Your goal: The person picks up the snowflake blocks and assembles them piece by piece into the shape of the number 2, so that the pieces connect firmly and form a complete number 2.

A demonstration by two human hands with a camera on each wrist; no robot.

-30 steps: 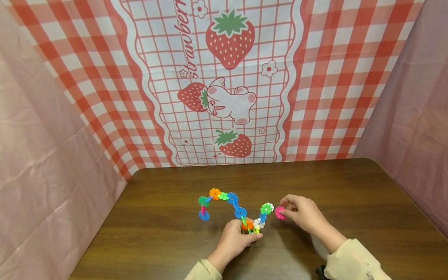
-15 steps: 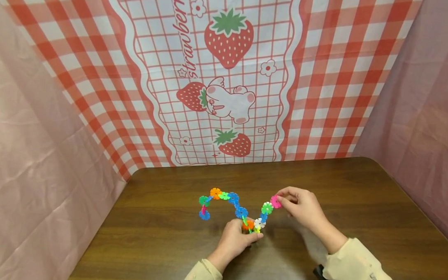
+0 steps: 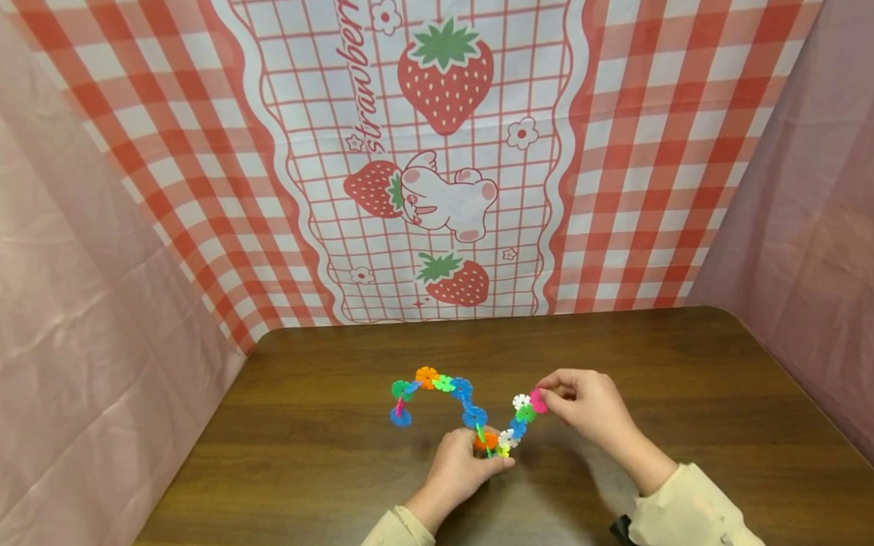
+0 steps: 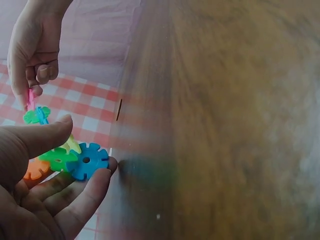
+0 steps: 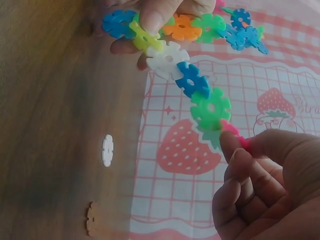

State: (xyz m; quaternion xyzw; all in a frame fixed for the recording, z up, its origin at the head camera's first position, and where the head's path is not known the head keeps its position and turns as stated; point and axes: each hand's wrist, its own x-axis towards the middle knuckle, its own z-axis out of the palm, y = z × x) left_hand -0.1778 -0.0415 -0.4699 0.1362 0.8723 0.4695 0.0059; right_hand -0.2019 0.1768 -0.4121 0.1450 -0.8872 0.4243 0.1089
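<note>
A curved chain of interlocking plastic snowflake discs, in blue, green, orange, white and yellow, hangs above the table. My left hand (image 3: 459, 467) grips it near the middle, thumb on top and fingers beneath; a blue disc (image 4: 87, 161) lies across the fingers. The chain's left arm arches past an orange disc (image 3: 427, 377) to a blue end disc (image 3: 401, 416). On the right arm, white, blue and green discs (image 5: 211, 107) climb toward my right hand (image 3: 591, 403). Its thumb and forefinger pinch a pink disc (image 3: 539, 401), which touches the green disc's edge.
A loose white disc (image 5: 107, 150) and an orange-brown disc (image 5: 90, 219) lie on the wooden table (image 3: 314, 478). A strawberry-print cloth (image 3: 440, 185) hangs behind the table's far edge. A small black object (image 3: 621, 530) shows beneath the right sleeve.
My right hand has brought the pink disc leftward and up to the chain's green end disc. The chain has tilted slightly, and a white disc behind it has come into view.
</note>
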